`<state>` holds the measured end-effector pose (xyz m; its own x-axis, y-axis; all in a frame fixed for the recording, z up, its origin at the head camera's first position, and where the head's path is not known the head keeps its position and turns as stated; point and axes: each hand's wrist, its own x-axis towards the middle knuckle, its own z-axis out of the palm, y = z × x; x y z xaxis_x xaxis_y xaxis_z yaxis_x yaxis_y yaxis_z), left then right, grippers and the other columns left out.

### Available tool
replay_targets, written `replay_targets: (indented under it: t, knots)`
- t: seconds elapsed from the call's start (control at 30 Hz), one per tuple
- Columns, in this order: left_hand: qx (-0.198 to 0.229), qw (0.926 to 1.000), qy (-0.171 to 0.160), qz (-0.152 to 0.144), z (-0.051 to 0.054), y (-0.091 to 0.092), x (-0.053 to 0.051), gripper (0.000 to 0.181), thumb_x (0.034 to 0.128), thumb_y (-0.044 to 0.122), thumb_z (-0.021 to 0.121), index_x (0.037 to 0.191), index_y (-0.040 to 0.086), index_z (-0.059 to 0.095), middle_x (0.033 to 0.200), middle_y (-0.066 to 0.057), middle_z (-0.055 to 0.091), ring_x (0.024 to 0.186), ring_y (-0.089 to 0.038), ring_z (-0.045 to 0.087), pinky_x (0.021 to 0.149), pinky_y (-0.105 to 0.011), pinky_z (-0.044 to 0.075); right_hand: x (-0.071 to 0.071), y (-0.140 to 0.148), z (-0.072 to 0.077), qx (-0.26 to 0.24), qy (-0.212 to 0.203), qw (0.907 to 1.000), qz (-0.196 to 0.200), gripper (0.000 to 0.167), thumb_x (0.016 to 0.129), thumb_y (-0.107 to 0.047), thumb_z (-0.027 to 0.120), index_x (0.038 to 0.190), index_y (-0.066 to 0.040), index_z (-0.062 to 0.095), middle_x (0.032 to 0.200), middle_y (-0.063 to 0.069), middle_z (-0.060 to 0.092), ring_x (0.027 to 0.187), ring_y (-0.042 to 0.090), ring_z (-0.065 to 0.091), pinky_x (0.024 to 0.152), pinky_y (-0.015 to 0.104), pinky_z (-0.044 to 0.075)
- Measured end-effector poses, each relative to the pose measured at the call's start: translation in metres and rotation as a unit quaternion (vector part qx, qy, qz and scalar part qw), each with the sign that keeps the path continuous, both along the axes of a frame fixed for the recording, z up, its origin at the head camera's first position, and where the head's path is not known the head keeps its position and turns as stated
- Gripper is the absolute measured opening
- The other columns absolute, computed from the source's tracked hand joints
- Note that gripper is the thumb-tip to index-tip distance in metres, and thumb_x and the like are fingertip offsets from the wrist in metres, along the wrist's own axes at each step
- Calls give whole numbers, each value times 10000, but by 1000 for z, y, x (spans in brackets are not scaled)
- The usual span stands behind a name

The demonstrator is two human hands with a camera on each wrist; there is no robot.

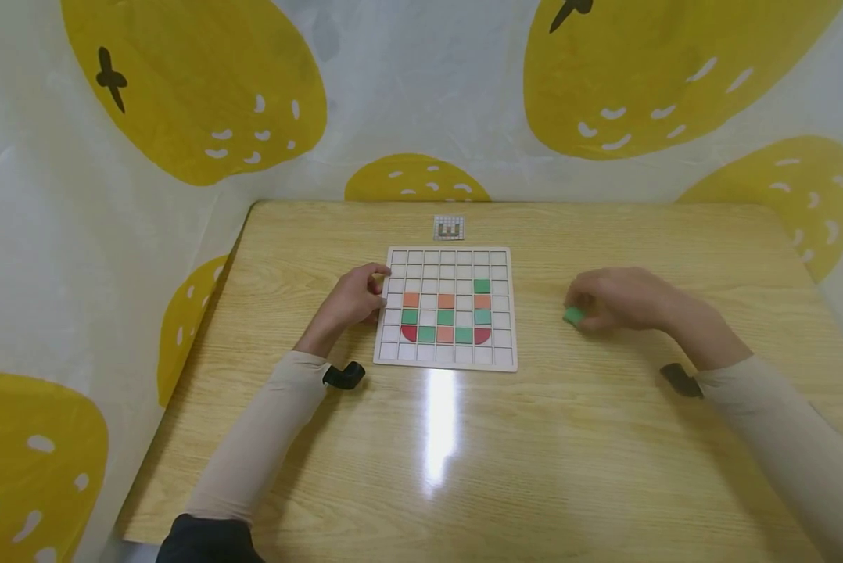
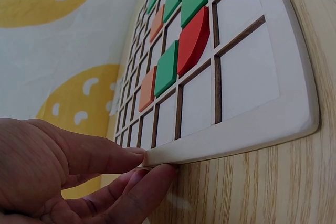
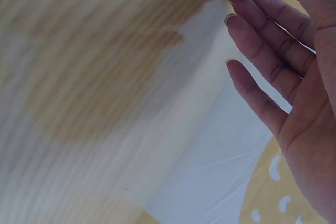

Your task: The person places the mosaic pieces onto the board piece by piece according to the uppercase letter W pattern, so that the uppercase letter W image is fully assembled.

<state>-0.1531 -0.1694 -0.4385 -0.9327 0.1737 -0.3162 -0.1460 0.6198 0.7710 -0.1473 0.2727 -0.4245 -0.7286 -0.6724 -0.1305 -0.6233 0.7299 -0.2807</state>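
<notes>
A white square grid board (image 1: 386, 356) lies on the table with green, orange and red tiles set in some of its cells. My left hand (image 1: 351, 299) is at the board's left edge; in the left wrist view its thumb (image 2: 113, 156) and a finger pinch the rim. To the right of the board, my right hand (image 1: 622, 299) holds a green tile (image 1: 573, 315) between thumb and fingertips, apart from the board. The same tile shows at the top of the right wrist view, with the other fingers (image 3: 257, 90) loosely extended. Red rounded tiles (image 1: 409, 334) sit at both ends of the lowest tile row.
Behind the board lies a small gridded card (image 1: 449, 227) with a dark E-like pattern. The wooden table (image 1: 569, 469) reaches a white cloth (image 1: 421, 102) with yellow fruit shapes at the back and left.
</notes>
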Motion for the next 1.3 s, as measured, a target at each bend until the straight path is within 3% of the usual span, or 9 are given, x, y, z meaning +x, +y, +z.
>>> replay_targets:
  t: [0.37, 0.8, 1.3]
  knots:
    - [-84, 10000, 18, 35, 1, 2, 1, 532, 953, -47, 617, 1452, 95, 498, 1082, -147, 515, 878, -265, 551, 658, -341, 597, -13, -20, 10, -208, 51, 9996, 163, 164, 854, -243, 808, 942, -296, 681, 886, -149, 633, 861, 91, 600, 752, 363, 509]
    - [-120, 9999, 49, 21, -1, 1, 0, 541, 954, -44, 618, 1461, 98, 493, 1082, -144, 511, 880, -263, 549, 649, -328, 594, -32, -58, 18, -467, 116, 9971, 582, 197, 850, -187, 790, 1022, -210, 698, 917, -108, 669, 856, 120, 616, 725, 344, 510]
    - [-140, 9999, 39, 49, 0, 2, -1, 533, 948, -47, 626, 1447, 96, 503, 1079, -147, 515, 880, -268, 554, 642, -317, 594, -51, -107, 29, -593, 17, 9922, 1097, 237, 866, -233, 779, 1075, -141, 713, 969, -31, 708, 873, 154, 646, 746, 350, 515]
